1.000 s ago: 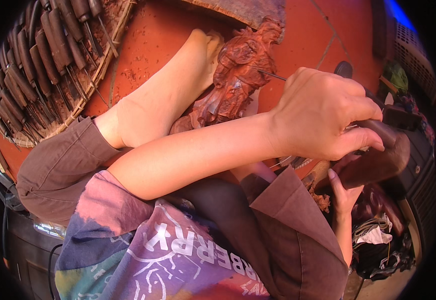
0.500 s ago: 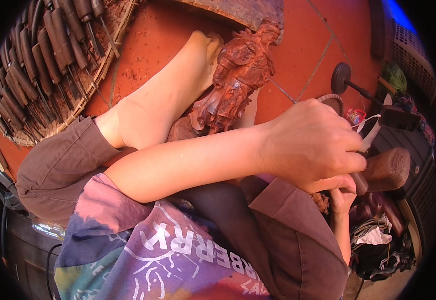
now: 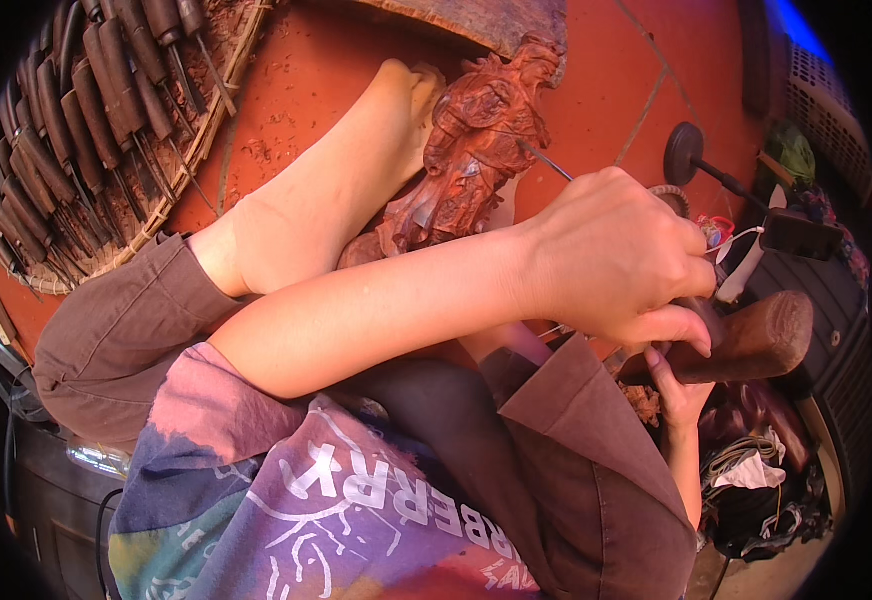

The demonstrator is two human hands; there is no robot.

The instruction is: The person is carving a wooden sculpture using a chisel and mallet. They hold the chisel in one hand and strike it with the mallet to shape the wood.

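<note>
A reddish-brown carved wooden figure [image 3: 486, 130] lies tilted between my bare feet, its surface deeply cut. My left hand [image 3: 621, 260] reaches across from the left, fingers closed around a chisel [image 3: 548, 161]. The thin metal shaft runs from the fist to the figure's side; most of the handle is hidden by the hand. At the lower right, my right hand [image 3: 681, 395] grips a dark wooden mallet [image 3: 771, 335]. Its thick, rounded end points right, close beside my left thumb; the fingers of that hand are partly hidden.
Several wooden-handled carving tools [image 3: 86, 120] fill a round woven tray [image 3: 171, 195] at the upper left. A wooden block [image 3: 456, 22] sits beyond the figure. On the right are a phone [image 3: 801, 235] on a stand, a perforated crate [image 3: 826, 110] and bundled cords [image 3: 756, 465].
My left hand has shifted slightly up and away, and the chisel's shaft now shows against the figure. The mallet has turned a little and more of it is visible.
</note>
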